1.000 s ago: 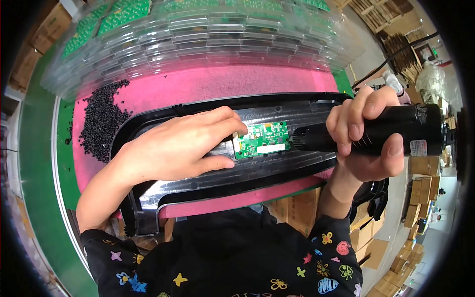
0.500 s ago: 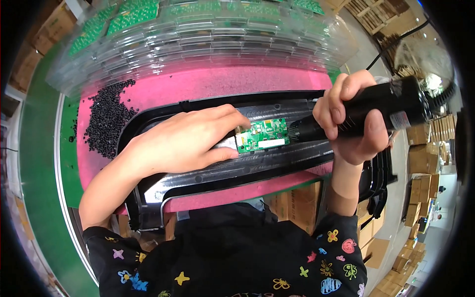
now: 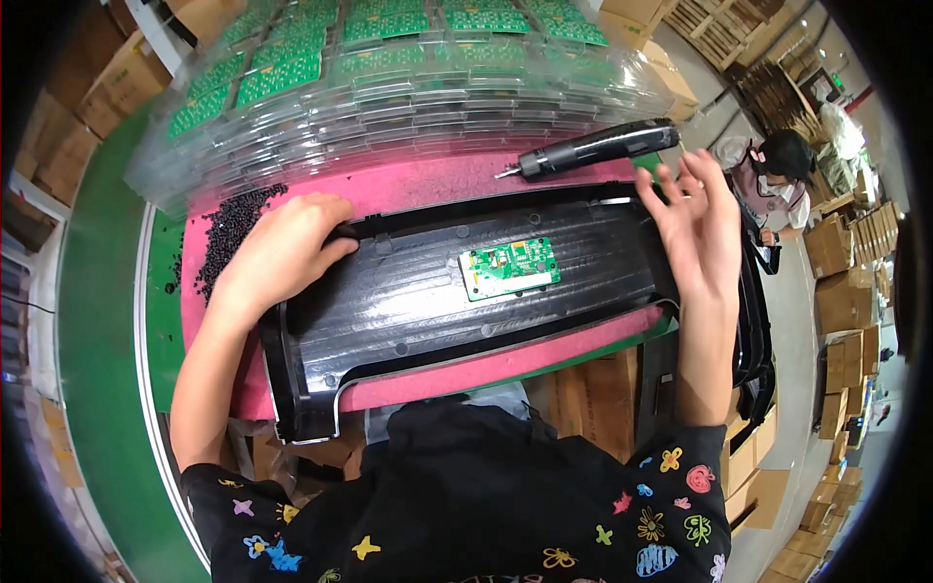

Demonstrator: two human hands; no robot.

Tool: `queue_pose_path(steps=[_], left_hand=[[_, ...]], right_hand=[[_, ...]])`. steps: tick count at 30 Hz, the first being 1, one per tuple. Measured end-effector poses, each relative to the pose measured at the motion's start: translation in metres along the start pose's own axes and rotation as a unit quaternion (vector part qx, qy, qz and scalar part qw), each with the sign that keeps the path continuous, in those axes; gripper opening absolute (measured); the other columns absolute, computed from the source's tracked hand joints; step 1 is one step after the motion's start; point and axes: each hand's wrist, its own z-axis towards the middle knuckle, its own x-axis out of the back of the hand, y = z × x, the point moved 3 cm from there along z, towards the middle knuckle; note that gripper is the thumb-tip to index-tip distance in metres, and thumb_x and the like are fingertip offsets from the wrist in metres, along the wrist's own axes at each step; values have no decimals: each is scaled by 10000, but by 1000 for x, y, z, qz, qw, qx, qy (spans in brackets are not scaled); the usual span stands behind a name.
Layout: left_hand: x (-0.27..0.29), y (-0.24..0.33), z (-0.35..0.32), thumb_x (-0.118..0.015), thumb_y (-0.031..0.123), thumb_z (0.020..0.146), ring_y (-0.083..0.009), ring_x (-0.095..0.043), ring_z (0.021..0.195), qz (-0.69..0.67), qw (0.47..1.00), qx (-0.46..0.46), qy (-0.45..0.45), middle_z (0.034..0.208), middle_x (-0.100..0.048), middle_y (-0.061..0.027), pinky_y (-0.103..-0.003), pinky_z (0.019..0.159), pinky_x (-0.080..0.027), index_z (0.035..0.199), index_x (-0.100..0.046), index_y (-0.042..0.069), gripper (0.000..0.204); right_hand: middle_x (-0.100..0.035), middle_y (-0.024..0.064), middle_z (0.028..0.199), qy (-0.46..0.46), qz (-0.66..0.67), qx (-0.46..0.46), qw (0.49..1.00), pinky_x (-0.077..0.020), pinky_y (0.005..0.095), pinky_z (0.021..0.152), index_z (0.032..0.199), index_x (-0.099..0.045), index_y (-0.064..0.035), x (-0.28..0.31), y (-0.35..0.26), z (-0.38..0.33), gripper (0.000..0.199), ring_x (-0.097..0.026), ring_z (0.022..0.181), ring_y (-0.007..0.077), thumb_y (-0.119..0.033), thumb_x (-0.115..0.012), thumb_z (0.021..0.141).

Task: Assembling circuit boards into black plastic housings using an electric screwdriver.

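Note:
A long black plastic shell point(image 3: 408, 291) lies on the pink mat with its inside facing up. In its middle sits a small green circuit board point(image 3: 510, 269) with a white strip. My left hand point(image 3: 287, 248) is curled round the shell's far left rim, the thumb on the inner side. Over the shell's right end, my right hand point(image 3: 695, 228) is raised with fingers apart and nothing in it. Just behind the shell lies a black electric screwdriver point(image 3: 598, 148), its bit pointing left.
Black screws point(image 3: 238, 228) are heaped on the pink mat point(image 3: 418, 180) at the left. Clear plastic trays point(image 3: 408, 112) of green boards are stacked at the back. More black shells point(image 3: 753, 330) stand at the right. Another person point(image 3: 777, 175) is at the far right.
My right hand has let go of the screwdriver, which now lies behind the shell. My left hand has left the circuit board and moved left to the shell's rim.

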Motion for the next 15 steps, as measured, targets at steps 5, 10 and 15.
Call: queue_pose_path(steps=[5,10,15], left_hand=[[15,16,-7,-701,131,770,-346,-585,835,87,992,-47,80,773,-553,-127,-456,695,-476,822,-547,22,196],[58,57,-66,-617,-113,710,-330,-650,812,52,955,-11,290,917,-638,-197,-354,729,-518,901,-643,-39,206],[73,7,-221,-472,-9,972,-293,-547,1175,212,866,102,442,1268,-587,-184,-391,1040,-404,1311,-536,-50,348]], right_hand=[[-533,19,1061,73,-177,353,916,-405,238,750,1225,-500,-53,33,-56,-25,349,-508,906,93,-74,-627,901],[-481,77,1102,193,-285,532,774,-493,245,751,1219,-356,-5,113,-115,-21,451,-559,947,133,-23,-653,880],[-484,150,1054,355,-542,416,638,-455,386,837,1121,-440,14,213,-137,5,478,-523,933,215,-142,-720,767]])
